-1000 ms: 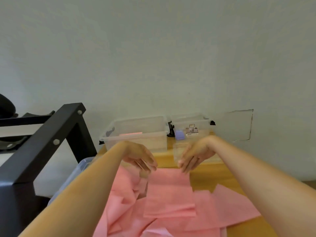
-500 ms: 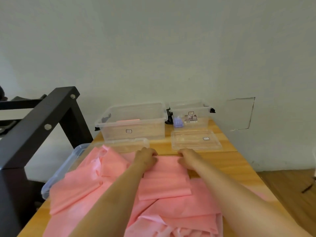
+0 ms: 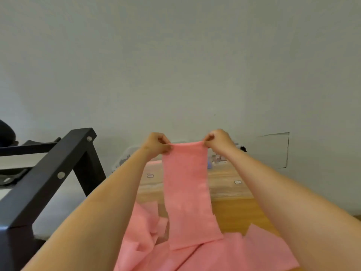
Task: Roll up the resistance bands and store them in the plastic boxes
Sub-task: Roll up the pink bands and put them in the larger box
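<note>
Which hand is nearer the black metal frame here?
Left. The left hand pinches one top corner of the pink band, to the right of the black frame; the right hand pinches the opposite corner, farther right.

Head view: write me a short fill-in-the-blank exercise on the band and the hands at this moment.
1. The band held up before the camera is ____ in colour.
2. The left hand and the right hand each pinch one ____ corner of it.
3. Its lower end reaches the pile of more bands, on a table made of ____.
4. The black frame stands on the person's ____ side.
Missing words: pink; top; wood; left.
</note>
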Motion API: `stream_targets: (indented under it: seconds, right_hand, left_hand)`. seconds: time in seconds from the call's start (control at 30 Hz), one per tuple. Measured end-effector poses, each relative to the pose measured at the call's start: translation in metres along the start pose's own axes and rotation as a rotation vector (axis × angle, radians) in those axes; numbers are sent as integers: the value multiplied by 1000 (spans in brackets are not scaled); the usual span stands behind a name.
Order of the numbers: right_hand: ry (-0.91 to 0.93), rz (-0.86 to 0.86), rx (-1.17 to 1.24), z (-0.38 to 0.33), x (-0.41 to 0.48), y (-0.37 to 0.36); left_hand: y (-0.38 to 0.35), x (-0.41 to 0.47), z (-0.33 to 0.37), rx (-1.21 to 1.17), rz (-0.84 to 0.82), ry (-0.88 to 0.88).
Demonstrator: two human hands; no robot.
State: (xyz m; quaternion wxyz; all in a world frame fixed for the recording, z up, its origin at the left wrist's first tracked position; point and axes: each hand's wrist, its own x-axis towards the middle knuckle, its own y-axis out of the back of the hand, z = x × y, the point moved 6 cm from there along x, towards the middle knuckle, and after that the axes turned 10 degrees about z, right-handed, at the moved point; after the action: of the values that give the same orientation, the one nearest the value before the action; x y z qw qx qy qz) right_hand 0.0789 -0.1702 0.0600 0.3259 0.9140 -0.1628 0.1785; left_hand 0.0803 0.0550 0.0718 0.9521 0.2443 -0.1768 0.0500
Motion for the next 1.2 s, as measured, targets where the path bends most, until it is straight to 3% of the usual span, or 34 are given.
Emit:
stream_targets:
  seconds: [0.17, 0.4, 0.63, 1.07, 1.2]
  right_hand:
    - [88, 156, 141, -62, 29, 52]
    - [223, 284, 140, -135, 58, 114]
    - [342, 564, 251, -201, 61, 170]
    - [207, 242, 234, -143, 54, 113]
    - [160, -113, 263, -120, 28, 90]
  left_hand:
    - [44, 24, 78, 16, 79, -101]
    - [96, 39, 172, 86, 169, -262]
    - [133, 34, 250, -2, 466, -497]
    - [97, 30, 168, 95, 181, -281]
    - [76, 8, 136, 157, -29, -226]
